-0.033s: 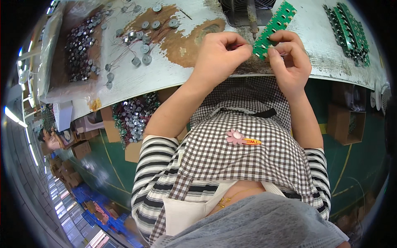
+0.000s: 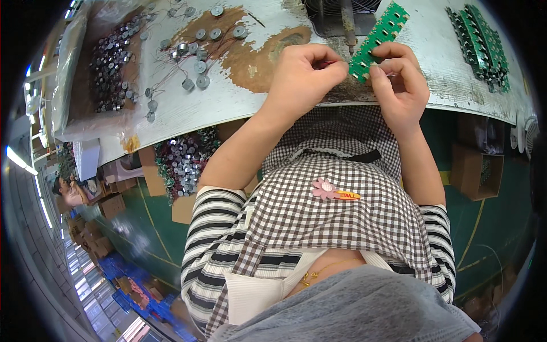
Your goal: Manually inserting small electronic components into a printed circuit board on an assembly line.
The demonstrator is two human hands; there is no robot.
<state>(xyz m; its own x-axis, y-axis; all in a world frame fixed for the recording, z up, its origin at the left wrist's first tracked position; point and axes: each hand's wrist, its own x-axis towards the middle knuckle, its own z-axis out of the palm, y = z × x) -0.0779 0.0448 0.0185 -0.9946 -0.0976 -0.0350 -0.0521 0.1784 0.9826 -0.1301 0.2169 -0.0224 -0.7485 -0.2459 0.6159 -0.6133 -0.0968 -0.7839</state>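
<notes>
A long strip of green circuit boards (image 2: 380, 35) slants up and away from my right hand (image 2: 400, 85), which grips its near end between thumb and fingers. My left hand (image 2: 310, 74) is closed in a pinch on thin red wires (image 2: 323, 64), close to the left edge of the strip's near end. What the wires run to is hidden by my fingers. Just beyond, between the hands, the tip of a soldering iron (image 2: 349, 37) points down toward me, close to the strip's left edge.
Small round metal motors (image 2: 200, 67) with wires lie across the worn white table (image 2: 239, 105). More motors fill a plastic-lined box (image 2: 77, 94) at the left. Several green board strips (image 2: 481, 48) lie at the right. A fan (image 2: 333, 8) stands behind the iron. Cardboard boxes (image 2: 477, 171) sit below.
</notes>
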